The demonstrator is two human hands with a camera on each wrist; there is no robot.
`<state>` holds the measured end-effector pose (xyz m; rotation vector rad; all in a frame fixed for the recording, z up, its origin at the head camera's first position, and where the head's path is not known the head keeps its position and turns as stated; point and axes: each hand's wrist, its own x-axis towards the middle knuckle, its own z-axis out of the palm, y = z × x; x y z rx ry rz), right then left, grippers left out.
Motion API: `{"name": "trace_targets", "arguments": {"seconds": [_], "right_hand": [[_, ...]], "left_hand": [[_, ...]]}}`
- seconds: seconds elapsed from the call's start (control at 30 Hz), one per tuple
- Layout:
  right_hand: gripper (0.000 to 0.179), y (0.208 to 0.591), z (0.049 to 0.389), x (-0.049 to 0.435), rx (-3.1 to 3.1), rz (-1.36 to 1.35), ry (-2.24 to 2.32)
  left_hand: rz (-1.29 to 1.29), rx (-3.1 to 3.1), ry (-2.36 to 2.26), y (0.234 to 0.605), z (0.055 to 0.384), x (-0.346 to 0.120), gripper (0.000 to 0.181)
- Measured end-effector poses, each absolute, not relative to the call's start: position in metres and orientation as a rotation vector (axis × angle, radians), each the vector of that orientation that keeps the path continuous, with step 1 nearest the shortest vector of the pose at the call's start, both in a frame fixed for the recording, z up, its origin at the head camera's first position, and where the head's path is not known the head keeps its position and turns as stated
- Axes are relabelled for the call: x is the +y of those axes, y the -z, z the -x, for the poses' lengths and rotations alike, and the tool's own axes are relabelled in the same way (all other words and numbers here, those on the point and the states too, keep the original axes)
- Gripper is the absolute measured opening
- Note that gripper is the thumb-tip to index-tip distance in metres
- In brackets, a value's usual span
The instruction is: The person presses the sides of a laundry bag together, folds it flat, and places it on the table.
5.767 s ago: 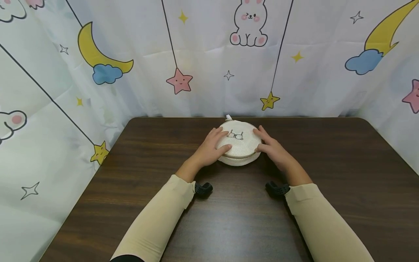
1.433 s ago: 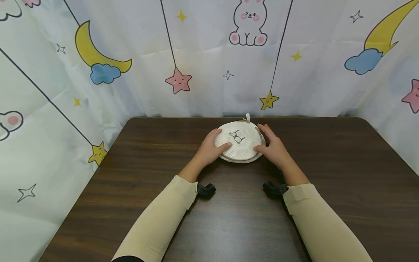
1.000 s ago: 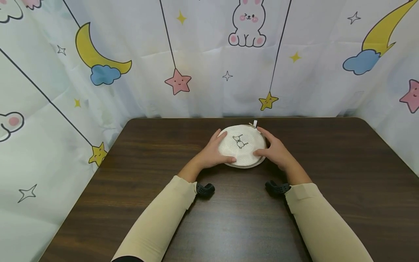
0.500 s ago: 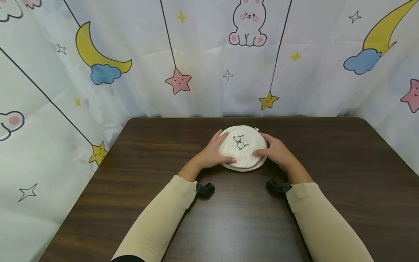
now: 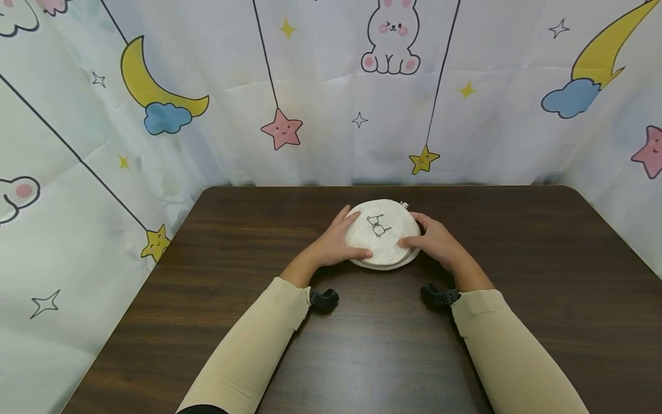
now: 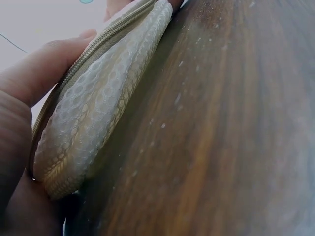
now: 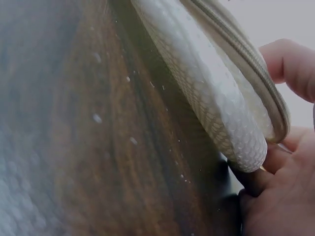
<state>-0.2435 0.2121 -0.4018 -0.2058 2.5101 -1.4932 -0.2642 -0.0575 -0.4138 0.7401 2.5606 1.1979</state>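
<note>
A round, white mesh laundry bag, flattened, lies near the far edge of the table, a small line drawing on its top. My left hand grips its left side, thumb over the top near the front rim. On the opposite side my right hand holds the rim, thumb on top and fingers wrapped round the edge. Both wrist views show the zipper running round the side above the padded mesh wall. A small pale tab sticks out at the back right. The bag's underside is hidden.
The dark wood-grain table spreads round the bag. Behind it hangs a white curtain printed with moons, stars and a rabbit. Black wrist-worn devices sit by both beige cuffs, close over the table.
Over several seconds the bag has turned clockwise, its tab going from back left to back right, and come slightly nearer. Over the last half second it hardly moves.
</note>
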Motion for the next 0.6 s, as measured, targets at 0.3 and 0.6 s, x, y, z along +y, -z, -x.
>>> {"name": "trace_targets", "arguments": {"seconds": [0.3, 0.6], "right_hand": [[0.067, 0.4029, 0.2474, 0.2135, 2.728, 0.445, 1.324], [0.044, 0.4044, 0.2445, 0.2084, 2.765, 0.592, 1.188]], "left_hand": [[-0.858, 2.587, -1.192, 0.4153, 0.2659, -0.0560, 0.099], [-0.856, 2.557, -1.256, 0.4176, 0.2662, -0.0536, 0.061]]}}
